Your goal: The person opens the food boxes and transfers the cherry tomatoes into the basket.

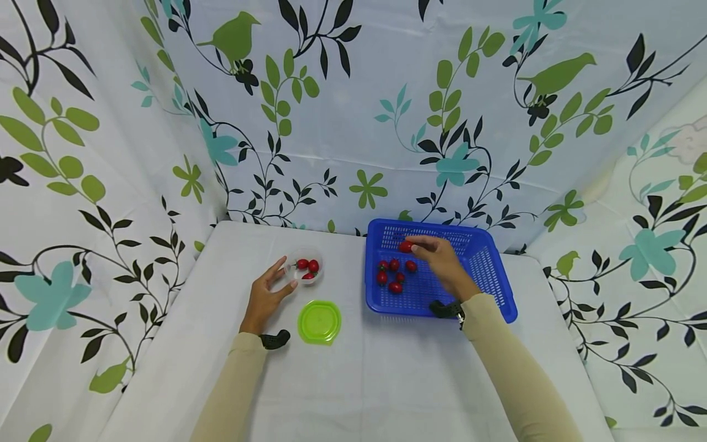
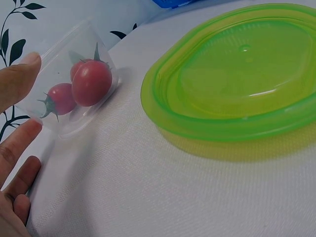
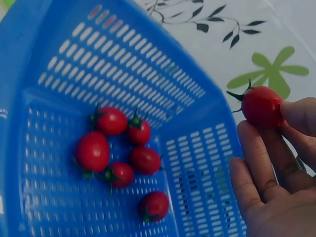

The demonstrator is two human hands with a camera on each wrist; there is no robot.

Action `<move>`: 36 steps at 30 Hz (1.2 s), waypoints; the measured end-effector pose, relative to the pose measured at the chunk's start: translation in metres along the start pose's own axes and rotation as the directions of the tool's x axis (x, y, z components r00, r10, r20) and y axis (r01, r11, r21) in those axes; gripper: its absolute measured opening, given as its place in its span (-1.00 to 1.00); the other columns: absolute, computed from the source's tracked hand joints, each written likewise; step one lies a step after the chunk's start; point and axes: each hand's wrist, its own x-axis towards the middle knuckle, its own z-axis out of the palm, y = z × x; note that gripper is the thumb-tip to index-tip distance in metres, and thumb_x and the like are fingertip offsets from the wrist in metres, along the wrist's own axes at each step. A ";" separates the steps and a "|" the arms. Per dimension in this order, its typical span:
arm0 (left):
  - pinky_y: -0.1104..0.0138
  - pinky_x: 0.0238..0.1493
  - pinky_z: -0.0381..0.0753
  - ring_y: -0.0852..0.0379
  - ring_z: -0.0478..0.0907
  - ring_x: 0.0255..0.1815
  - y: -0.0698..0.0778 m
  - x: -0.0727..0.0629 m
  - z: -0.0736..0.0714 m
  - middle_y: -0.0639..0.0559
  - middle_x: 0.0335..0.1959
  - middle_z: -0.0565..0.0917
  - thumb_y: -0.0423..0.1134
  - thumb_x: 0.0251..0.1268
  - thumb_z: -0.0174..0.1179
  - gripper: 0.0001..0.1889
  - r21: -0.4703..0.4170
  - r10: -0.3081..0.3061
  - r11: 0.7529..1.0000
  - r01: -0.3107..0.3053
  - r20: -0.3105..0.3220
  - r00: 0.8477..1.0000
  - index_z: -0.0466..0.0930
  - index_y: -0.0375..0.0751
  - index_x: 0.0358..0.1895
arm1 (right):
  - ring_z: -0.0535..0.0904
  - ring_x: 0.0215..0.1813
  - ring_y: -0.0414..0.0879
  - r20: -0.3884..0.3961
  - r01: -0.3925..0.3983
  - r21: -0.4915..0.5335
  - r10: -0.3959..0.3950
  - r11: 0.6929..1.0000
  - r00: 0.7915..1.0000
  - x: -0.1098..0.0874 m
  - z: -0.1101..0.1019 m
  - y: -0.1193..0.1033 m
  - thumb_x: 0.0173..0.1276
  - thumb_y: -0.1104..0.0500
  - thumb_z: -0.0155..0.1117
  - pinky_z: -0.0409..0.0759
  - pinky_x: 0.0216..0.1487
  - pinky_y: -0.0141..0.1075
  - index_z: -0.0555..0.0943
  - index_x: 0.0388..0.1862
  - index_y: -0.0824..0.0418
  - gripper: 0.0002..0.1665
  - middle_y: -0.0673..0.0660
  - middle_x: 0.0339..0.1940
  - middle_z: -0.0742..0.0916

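Observation:
My right hand [image 1: 442, 261] pinches a red cherry tomato [image 3: 262, 107] with a green stem, held above the blue basket [image 3: 197, 148]. Several more cherry tomatoes [image 3: 92, 151] lie together on the basket's floor. On the left, my left hand [image 1: 266, 296] holds a small clear plastic container [image 2: 74, 126] by its side, thumb and fingers spread around it. A few cherry tomatoes [image 2: 92, 83] sit in that container. Close to my left hand, a round green lid [image 1: 319, 322] lies flat on the table.
A white cloth covers the table [image 1: 353, 380]. Behind it and at both sides hang white curtains [image 1: 353, 123] printed with leaves and birds. The basket's raised walls stand around the tomatoes near the table's back edge.

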 end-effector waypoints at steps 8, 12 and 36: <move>-0.20 0.78 -0.08 -0.11 0.21 0.73 0.000 0.000 -0.002 -0.16 0.60 0.45 -0.11 0.41 0.45 -0.19 -0.007 0.009 1.000 -0.009 0.001 1.000 0.30 0.20 0.66 | 0.55 0.48 0.18 0.012 -0.041 0.001 0.041 0.999 0.999 0.009 -0.014 0.014 0.69 0.14 0.17 0.37 0.67 0.13 0.63 0.40 0.20 -0.59 0.22 0.45 0.64; -0.21 0.77 -0.06 -0.14 0.22 0.72 -0.002 0.000 -0.002 -0.16 0.61 0.43 -0.09 0.40 0.46 -0.18 -0.007 0.015 1.000 -0.015 0.001 1.000 0.29 0.21 0.66 | 0.57 0.47 0.19 0.013 -0.068 0.007 0.068 0.998 0.998 0.015 -0.020 0.022 0.68 0.19 0.18 0.41 0.65 0.12 0.66 0.35 0.24 -0.62 0.25 0.45 0.64; -0.19 0.78 -0.09 -0.11 0.18 0.74 0.002 -0.001 -0.001 -0.19 0.59 0.46 -0.20 0.43 0.43 -0.20 -0.006 -0.001 1.000 0.001 -0.001 1.000 0.30 0.18 0.66 | 0.59 0.45 0.31 0.026 -0.218 -0.098 0.221 0.971 0.975 0.029 -0.048 0.049 0.68 0.31 0.07 0.50 0.57 0.12 0.60 0.38 0.41 -0.59 0.42 0.42 0.65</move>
